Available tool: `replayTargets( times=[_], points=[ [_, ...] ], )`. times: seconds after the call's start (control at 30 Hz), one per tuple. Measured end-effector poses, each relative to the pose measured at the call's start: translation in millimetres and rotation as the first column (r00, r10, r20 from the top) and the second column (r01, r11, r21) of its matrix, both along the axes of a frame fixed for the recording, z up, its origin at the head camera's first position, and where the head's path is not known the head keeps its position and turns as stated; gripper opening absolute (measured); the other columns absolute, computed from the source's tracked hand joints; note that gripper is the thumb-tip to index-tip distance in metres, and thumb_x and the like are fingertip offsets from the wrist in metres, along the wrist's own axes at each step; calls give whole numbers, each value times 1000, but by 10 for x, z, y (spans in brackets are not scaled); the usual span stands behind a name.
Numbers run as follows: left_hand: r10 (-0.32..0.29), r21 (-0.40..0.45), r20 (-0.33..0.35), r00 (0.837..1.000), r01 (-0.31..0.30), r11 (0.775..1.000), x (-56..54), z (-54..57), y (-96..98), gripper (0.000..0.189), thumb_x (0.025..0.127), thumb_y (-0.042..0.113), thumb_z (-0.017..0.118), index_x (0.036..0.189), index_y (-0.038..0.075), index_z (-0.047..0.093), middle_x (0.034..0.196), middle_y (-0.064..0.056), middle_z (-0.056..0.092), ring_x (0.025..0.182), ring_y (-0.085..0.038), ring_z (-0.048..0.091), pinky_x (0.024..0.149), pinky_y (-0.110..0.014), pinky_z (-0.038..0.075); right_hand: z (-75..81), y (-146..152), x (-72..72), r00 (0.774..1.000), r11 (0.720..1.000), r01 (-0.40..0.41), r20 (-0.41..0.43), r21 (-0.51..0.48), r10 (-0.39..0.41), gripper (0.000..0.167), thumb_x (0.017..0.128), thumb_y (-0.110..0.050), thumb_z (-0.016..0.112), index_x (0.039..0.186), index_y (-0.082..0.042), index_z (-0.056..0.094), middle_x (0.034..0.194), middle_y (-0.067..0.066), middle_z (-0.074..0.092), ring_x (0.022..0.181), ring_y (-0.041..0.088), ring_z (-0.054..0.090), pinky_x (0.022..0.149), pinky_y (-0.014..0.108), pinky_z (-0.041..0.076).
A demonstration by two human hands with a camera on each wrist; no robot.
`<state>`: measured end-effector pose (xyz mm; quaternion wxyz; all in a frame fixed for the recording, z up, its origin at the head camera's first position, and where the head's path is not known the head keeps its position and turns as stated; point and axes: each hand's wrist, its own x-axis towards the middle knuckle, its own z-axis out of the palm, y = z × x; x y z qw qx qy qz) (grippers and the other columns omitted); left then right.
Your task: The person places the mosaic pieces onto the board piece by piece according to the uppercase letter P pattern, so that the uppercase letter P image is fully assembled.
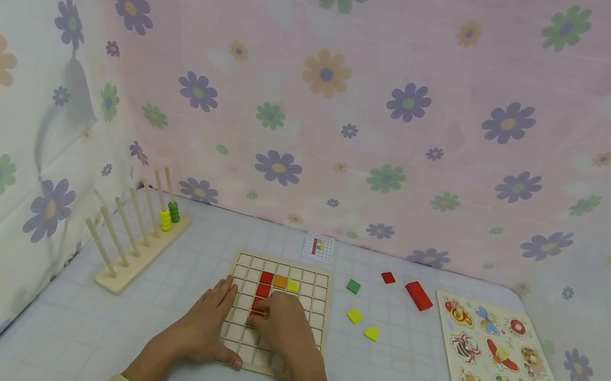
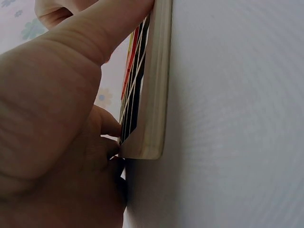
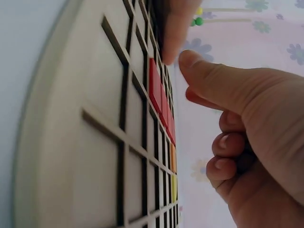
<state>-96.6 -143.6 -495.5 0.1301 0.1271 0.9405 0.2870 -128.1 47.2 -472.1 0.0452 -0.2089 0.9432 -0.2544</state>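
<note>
A wooden grid board [image 1: 323,281] lies flat, with a column of red square tiles [image 1: 263,290] set in its cells. An orange tile [image 1: 281,281] and a yellow tile [image 1: 293,285] continue the top row. My left hand [image 1: 200,328] rests along the board's left side, fingers extended and thumb at the near edge. Over the lower end of the red column is my right hand [image 1: 288,329], its fingers curled. In the right wrist view, nothing shows between thumb [image 3: 209,76] and forefinger, and the red tiles [image 3: 156,88] sit in the board below.
Loose green [image 1: 353,286], red [image 1: 388,277] and yellow tiles [image 1: 354,315] lie right of the board, near a red block [image 1: 418,296]. A printed pattern card [image 1: 319,247] is behind it. A pegged wooden stand [image 1: 127,275] stands left; an insect puzzle board [image 1: 496,357] lies right.
</note>
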Motion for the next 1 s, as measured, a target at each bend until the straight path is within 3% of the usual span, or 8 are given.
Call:
replayTargets(
  times=[0.13, 0.27, 0.63, 0.8, 1.0],
  points=[
    [5, -12, 6, 1000, -4, 1000, -5, 20, 20, 145, 56, 64, 93, 161, -2, 19, 172, -20, 7, 160, -39, 7, 129, -58, 14, 34, 109, -31, 1000, 997, 9, -5, -73, -10, 19, 87, -26, 82, 100, -13, 83, 66, -9, 52, 62, 4, 42, 54, 19, 37],
    [15, -28, 13, 1000, -15, 1000, -5, 9, 25, 146, 55, 65, 93, 161, -2, 20, 172, -20, 8, 160, -39, 7, 129, -58, 14, 43, 221, -70, 1000, 993, 26, -10, -119, -28, 23, 87, -26, 82, 104, -12, 83, 67, -9, 55, 61, 3, 43, 55, 18, 39],
    [40, -23, 16, 999, -40, 999, 19, -11, 10, 147, 53, 63, 94, 161, -3, 20, 171, -21, 9, 159, -41, 8, 128, -59, 15, 70, 576, -149, 983, 960, 169, -28, -221, -180, 33, 84, -26, 84, 112, -9, 80, 66, -5, 46, 61, 8, 38, 52, 19, 31],
    [36, -20, 21, 999, -35, 999, 20, -22, 23, 146, 54, 64, 94, 161, -3, 19, 172, -21, 8, 160, -40, 7, 129, -57, 14, 91, 862, -212, 948, 915, 312, 24, -257, -317, 40, 86, -28, 83, 121, -9, 77, 67, -2, 39, 61, 12, 32, 50, 21, 26],
    [32, -23, 12, 999, -32, 999, 2, -11, 35, 145, 55, 64, 93, 161, -3, 19, 172, -21, 8, 160, -39, 8, 129, -57, 15, 53, 1277, -353, 893, 871, 436, -13, -228, -451, 44, 85, -30, 83, 124, -10, 75, 67, 1, 39, 61, 15, 30, 53, 24, 25]
  ],
)
